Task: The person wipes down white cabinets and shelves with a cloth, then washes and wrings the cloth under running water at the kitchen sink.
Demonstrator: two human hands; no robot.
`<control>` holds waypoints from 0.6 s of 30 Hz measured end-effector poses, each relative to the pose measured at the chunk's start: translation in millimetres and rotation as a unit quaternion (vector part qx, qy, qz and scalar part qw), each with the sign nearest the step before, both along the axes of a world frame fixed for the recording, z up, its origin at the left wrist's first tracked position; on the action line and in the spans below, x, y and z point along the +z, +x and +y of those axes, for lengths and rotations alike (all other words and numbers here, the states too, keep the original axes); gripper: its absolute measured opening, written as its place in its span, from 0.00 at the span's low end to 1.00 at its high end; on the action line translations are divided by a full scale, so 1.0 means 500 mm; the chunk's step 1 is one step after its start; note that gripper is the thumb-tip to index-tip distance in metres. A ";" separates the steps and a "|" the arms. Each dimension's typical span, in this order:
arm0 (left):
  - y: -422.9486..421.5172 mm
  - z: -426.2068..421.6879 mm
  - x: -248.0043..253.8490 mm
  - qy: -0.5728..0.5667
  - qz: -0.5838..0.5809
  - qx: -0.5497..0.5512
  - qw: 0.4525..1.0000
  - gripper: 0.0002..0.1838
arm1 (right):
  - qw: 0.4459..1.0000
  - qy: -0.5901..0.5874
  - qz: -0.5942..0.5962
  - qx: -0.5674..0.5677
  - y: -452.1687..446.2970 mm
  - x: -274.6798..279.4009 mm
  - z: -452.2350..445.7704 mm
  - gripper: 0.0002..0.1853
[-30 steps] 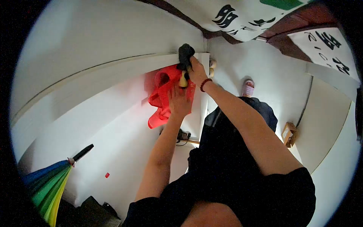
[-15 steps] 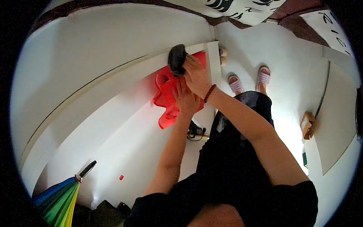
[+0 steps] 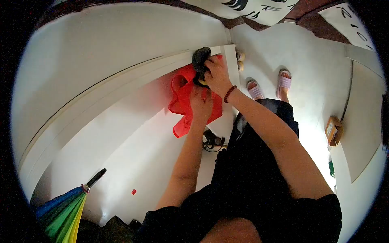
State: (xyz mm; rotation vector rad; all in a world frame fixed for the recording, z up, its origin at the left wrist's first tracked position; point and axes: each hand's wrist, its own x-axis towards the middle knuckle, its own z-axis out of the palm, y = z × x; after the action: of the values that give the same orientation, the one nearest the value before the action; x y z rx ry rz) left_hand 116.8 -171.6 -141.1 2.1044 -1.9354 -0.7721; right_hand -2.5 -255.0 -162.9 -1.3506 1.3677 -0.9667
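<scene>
A dark, fuzzy, shoe-like item (image 3: 201, 60) with a yellow patch low on it is gripped by my right hand (image 3: 219, 76), fingers bent over its right side. My left hand (image 3: 201, 104) is just below, against the red fabric bag (image 3: 182, 99). Its fingertips are hidden around the lower end of the dark item, so I cannot tell what they hold. The bag lies crumpled, a loop and a strip hanging to the left, inside a white cabinet-like recess (image 3: 133, 105).
A rainbow umbrella (image 3: 67, 210) leans at lower left, near a small red piece (image 3: 133, 192). Black cables (image 3: 212, 139) lie right of my left forearm. My slippers (image 3: 285, 79) are on the floor. A small brown box (image 3: 333, 131) sits at right.
The dark item has tilted and shifted right with my right hand, showing a yellow patch. My left hand, flat on the bag before, now has its fingers curled up by the item's lower end.
</scene>
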 end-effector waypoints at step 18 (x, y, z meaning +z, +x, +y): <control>0.023 -0.016 0.191 -0.120 0.170 0.176 0.962 0.13 | 0.958 -0.281 -0.046 0.026 0.008 0.373 -0.039 0.16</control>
State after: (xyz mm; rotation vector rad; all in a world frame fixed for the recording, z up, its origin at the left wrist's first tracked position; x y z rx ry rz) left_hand 128.5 -179.6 -45.4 1.9396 -1.3542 -0.7224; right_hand 1.6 -274.5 23.4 -1.7189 1.0136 -1.4314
